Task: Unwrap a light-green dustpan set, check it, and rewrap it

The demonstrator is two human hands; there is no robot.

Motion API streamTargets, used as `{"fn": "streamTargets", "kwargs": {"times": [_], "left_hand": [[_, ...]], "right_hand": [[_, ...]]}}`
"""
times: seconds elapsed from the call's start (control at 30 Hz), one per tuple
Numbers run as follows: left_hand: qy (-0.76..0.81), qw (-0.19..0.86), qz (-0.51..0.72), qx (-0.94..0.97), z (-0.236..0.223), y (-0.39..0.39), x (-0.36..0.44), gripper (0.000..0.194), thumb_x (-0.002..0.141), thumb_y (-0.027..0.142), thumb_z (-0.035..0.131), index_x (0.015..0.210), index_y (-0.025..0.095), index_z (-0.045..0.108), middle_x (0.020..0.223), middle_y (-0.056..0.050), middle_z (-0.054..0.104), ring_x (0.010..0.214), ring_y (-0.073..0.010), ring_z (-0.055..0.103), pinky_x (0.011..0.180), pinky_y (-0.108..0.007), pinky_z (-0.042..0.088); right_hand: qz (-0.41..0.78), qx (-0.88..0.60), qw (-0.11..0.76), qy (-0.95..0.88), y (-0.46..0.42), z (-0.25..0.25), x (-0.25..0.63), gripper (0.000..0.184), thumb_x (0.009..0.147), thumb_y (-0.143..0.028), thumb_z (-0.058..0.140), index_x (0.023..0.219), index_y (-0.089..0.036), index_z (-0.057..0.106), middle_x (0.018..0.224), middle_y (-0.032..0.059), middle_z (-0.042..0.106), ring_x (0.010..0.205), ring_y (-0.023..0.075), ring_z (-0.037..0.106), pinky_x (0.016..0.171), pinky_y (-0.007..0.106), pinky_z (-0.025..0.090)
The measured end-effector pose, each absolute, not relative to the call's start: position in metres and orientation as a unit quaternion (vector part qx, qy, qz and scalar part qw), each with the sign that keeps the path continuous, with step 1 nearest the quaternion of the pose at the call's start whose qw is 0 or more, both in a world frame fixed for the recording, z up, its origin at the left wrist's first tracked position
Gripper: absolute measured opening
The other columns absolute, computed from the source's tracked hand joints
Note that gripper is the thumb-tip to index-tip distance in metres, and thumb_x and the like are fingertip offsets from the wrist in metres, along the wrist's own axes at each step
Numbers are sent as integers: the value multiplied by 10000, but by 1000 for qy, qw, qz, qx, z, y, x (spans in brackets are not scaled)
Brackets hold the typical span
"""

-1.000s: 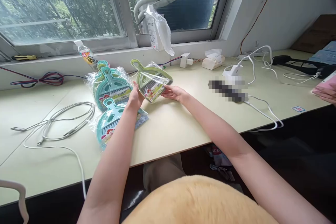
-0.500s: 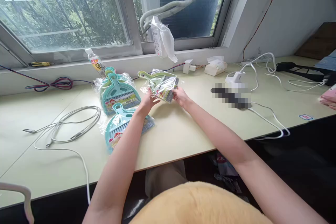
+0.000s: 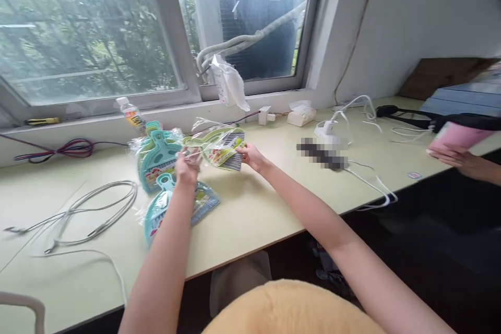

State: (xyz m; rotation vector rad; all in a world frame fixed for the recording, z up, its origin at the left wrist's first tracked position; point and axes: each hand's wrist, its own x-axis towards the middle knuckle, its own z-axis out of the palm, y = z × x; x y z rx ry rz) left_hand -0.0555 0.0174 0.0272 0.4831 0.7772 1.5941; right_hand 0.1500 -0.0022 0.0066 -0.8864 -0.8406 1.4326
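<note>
A green dustpan-and-brush set (image 3: 219, 147) in clear plastic wrap is lifted a little above the pale desk (image 3: 254, 209). My left hand (image 3: 187, 166) is closed on the wrap at its left end. My right hand (image 3: 251, 156) pinches its right end by the brush bristles. Below my left hand lies a teal dustpan set (image 3: 172, 209) in wrap. Another wrapped teal set (image 3: 158, 159) rests behind it, with one more under it.
White cables (image 3: 82, 209) lie at the left. A small bottle (image 3: 131, 114), a tissue pack (image 3: 300, 114), a charger (image 3: 326, 130) and a blurred-out item (image 3: 323, 152) sit near the window. Another person's hand (image 3: 456, 155) holds a pink object (image 3: 456, 136) at the right.
The green set turned from slanting to lying crosswise and rose off the desk; my left hand shifted to its left end. The view swung, showing more of the other person's hand.
</note>
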Motion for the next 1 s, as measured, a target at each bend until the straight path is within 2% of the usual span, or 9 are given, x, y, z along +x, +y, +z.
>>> {"fn": "streamTargets", "kwargs": {"times": [0.17,0.23,0.33,0.43,0.5,0.6,0.7,0.87,1.0], "left_hand": [[424,524,664,325,18,35,-72,471,1038,545,311,1270,188,513,1086,-50,698,980,-170,671,1050,-477,464],[487,322,706,401,13,40,-78,425,987,498,522,1302,213,512,1252,-24,682,1135,-167,636,1111,-451,418],[540,53,649,533,8,43,-83,770,689,598,818,1350,323,534,1350,32,654,1207,-242,623,1081,-471,449],[618,118,519,579,8,40,-81,408,690,571,811,983,301,725,916,75,776,993,-278,713,988,-554,517],[588,208,553,552,8,38,-79,202,717,404,816,822,255,728,722,67,737,843,-245,727,936,-532,562],[512,258,681,456,12,41,-80,87,721,152,753,763,183,684,689,42,686,700,-164,688,899,-439,592],[537,233,740,332,19,44,-93,78,800,83,645,861,123,617,772,1,668,678,-130,665,816,-363,600],[615,75,762,191,29,31,-125,433,961,115,409,1379,66,307,1223,-170,637,1067,-175,670,967,-352,535],[696,-63,690,187,32,8,-134,860,902,283,610,1511,5,70,1609,-338,103,1541,-336,143,1254,-496,152]], "right_hand": [[605,-381,581,-390,7,4,159,183,823,-86,706,934,-171,588,785,-2,689,614,120,622,613,241,546],[598,-385,568,-414,12,3,164,252,786,-147,788,943,-175,593,773,-12,674,615,121,613,619,246,546],[611,-385,509,-468,16,3,174,389,714,-219,871,1010,-186,620,787,-20,672,621,120,619,606,230,541],[615,-387,466,-505,14,5,181,443,684,-257,891,1048,-193,648,795,-21,679,642,117,626,605,208,543],[611,-392,456,-515,11,5,184,445,685,-276,885,1060,-196,658,799,-17,687,651,119,626,600,205,542],[607,-391,472,-507,10,5,187,406,702,-245,854,1055,-194,659,811,-5,697,657,131,632,611,222,543],[595,-389,530,-463,9,4,191,330,717,-149,785,1016,-190,652,829,6,708,668,138,643,645,240,546],[566,-380,640,-354,13,-2,196,229,726,-71,648,916,-196,615,799,3,707,681,139,654,680,258,561],[555,-367,669,-332,11,-9,190,235,733,-80,618,932,-204,600,854,13,721,743,152,677,727,287,583]]}}
